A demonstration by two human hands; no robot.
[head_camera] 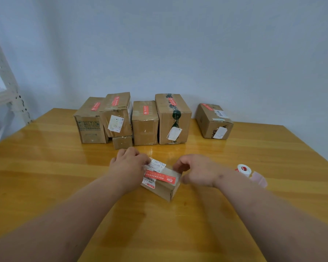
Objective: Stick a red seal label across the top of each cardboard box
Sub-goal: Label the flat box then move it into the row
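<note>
A small cardboard box (164, 188) lies in the middle of the table with a red seal label (160, 177) stuck across its top, beside white shipping stickers. My left hand (128, 165) grips the box's left end, fingers curled over its top. My right hand (195, 170) is at the box's right end, fingers curled by the far corner; whether they touch it I cannot tell. A roll of red labels (244, 169) with a loose strip of backing paper lies to the right.
Several cardboard boxes (145, 122) stand in a row at the back of the wooden table (45, 176), each with a red label on top; one (213, 121) stands apart at the right. A white metal shelf frame (6, 86) is at the left.
</note>
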